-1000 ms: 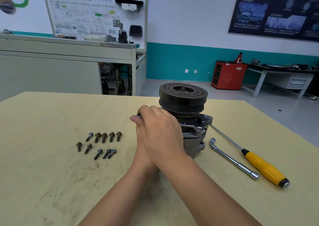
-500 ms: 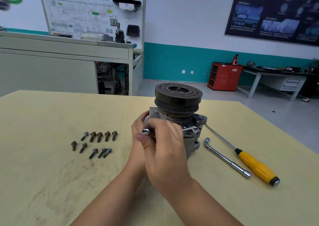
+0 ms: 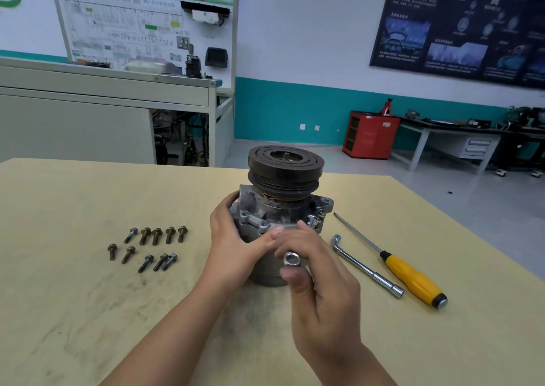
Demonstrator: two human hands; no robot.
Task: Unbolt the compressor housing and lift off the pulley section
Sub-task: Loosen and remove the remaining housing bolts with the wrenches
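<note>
The compressor [image 3: 265, 217] stands upright on the table [image 3: 73, 312], its dark grooved pulley [image 3: 284, 167] on top of the grey housing. My left hand [image 3: 236, 238] wraps round the housing's left side and holds it. My right hand [image 3: 318, 282] grips a silver ring wrench [image 3: 292, 258]; its near ring end shows between thumb and fingers. The wrench's far end sits at a bolt [image 3: 312, 219] on the housing's front right flange, mostly hidden behind my fingers.
Several removed bolts [image 3: 147, 245] lie in two rows left of the compressor. An L-shaped socket wrench [image 3: 365, 267] and a yellow-handled screwdriver [image 3: 413, 278] lie to the right. A bench and a red cabinet stand beyond the table.
My right hand swung the wrench handle from the left of the housing round towards me and to the right. My left hand, hidden before, now shows on the housing's left side.
</note>
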